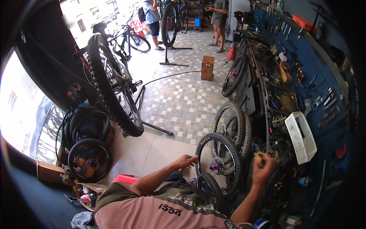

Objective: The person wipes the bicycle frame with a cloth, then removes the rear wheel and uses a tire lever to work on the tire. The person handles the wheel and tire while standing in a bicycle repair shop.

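Note:
My left hand (185, 162) reaches out over the floor, palm down, its fingers loosely stretched beside the near rim of a bicycle wheel (198, 168). Whether the fingertips touch the tyre I cannot tell. This wheel has a black knobby tyre with yellow lettering and a purple hub, and leans against further wheels. Raised on the right, my right hand (264, 170) is closed round a small yellow-and-black object (260, 157), whose kind I cannot make out. A smaller-looking knobby tyre (210, 187) stands close to my body, between my arms.
More wheels (238, 118) lean by the workbench (263, 80) on the right, which is crowded with tools. A white plastic basket (301, 137) sits at its near end. A bicycle (114, 80) hangs on a stand at left. Two people (219, 23) stand farther back near a wooden box (207, 68).

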`<state>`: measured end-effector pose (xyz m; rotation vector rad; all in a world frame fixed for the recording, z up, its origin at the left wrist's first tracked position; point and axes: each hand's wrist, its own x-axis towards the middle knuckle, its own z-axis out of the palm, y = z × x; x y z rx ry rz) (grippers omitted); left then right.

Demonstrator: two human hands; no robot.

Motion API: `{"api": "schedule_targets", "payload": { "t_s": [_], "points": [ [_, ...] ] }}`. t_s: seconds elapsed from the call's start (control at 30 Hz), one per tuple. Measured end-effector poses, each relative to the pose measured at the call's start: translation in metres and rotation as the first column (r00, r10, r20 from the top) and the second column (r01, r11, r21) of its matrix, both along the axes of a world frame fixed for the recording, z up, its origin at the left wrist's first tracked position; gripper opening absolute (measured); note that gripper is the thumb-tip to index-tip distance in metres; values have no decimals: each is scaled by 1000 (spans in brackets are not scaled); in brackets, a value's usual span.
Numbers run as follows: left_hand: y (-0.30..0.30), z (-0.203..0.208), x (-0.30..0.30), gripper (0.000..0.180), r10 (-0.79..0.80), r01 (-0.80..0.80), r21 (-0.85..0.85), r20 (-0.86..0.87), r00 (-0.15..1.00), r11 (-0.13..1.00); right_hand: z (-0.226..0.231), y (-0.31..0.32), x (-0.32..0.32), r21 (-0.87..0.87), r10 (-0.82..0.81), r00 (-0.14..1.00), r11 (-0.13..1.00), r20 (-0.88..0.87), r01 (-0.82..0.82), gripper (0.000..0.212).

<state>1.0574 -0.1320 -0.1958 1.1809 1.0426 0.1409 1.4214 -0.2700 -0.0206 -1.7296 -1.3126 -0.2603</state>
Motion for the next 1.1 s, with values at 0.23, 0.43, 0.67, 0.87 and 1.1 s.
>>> {"api": "schedule_targets", "payload": {
  "t_s": [0.23, 0.43, 0.67, 0.87, 1.1],
  "points": [
    [3, 27, 14, 71, 635, -183, -682, 501, 589, 708, -58, 62, -170, -112, 643, 758, 750, -110, -652, 40],
    [-11, 13, -95, 33, 889, -644, -627, 196, 414, 439, -74, 77, -275, -332, 933, 303, 228, -195, -915, 46],
    [-19, 77, -272, 46, 829, -828, -328, 496, 259, 454, -43, 132, -398, -258, 951, 77, -3, -299, -966, 42],
    [16, 141, -378, 71, 731, -878, 178, 495, 469, 443, 1, 191, -530, 47, 887, -1, 23, -462, -999, 32],
    [49, 155, -449, 79, 770, -872, 287, 413, 487, 397, 21, 232, -634, 114, 867, 54, 127, -495, -985, 28]
  ]
}}
